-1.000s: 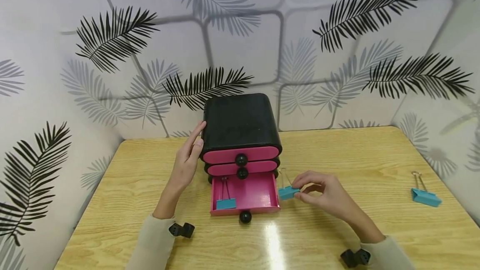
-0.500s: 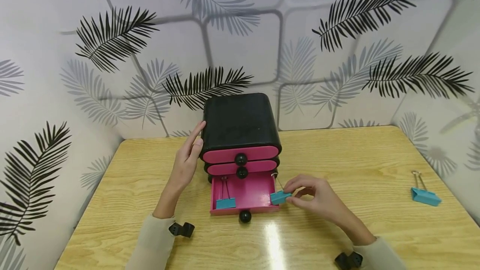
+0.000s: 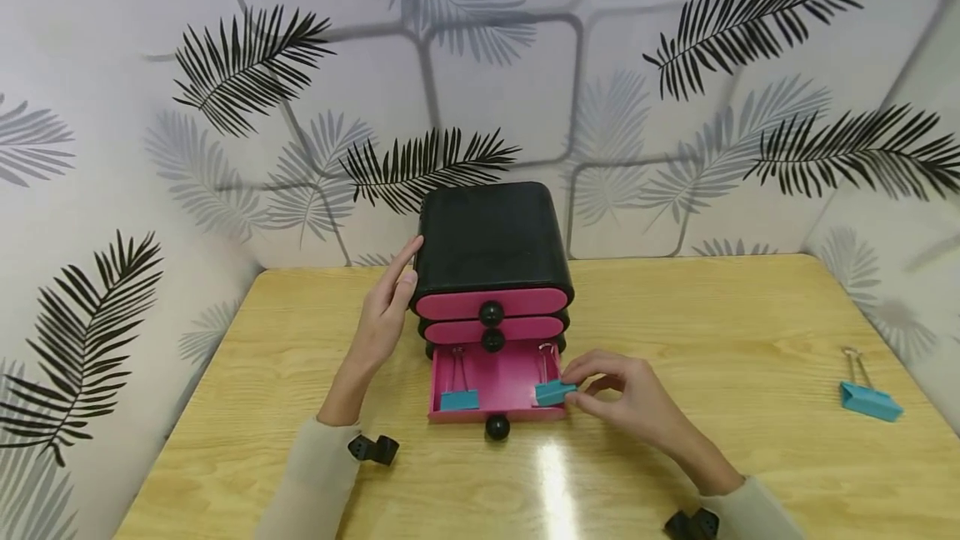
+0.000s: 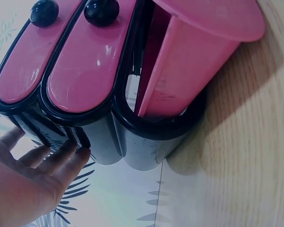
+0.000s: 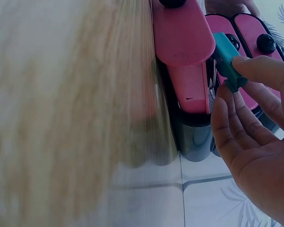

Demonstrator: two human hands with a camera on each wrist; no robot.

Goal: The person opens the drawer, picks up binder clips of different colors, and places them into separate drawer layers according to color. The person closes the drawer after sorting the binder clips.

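A black cabinet with pink drawers stands on the table, its bottom drawer pulled out. My right hand pinches a teal binder clip by one end, over the right side of that drawer. In the right wrist view the held clip overlaps the drawer's upper edge, thumb on one face and fingers on the other. A second teal binder clip lies in the drawer's left part, wire handles toward the back. My left hand rests against the cabinet's left side with extended fingers, seen also in the left wrist view.
A third teal binder clip sits on the wooden table at the far right. Two upper drawers with round black knobs are closed. A leaf-patterned wall covering rises right behind the table.
My right hand has carried its binder clip leftward from beside the drawer to over its right part. The left hand keeps its place on the cabinet; the head view has shifted slightly.
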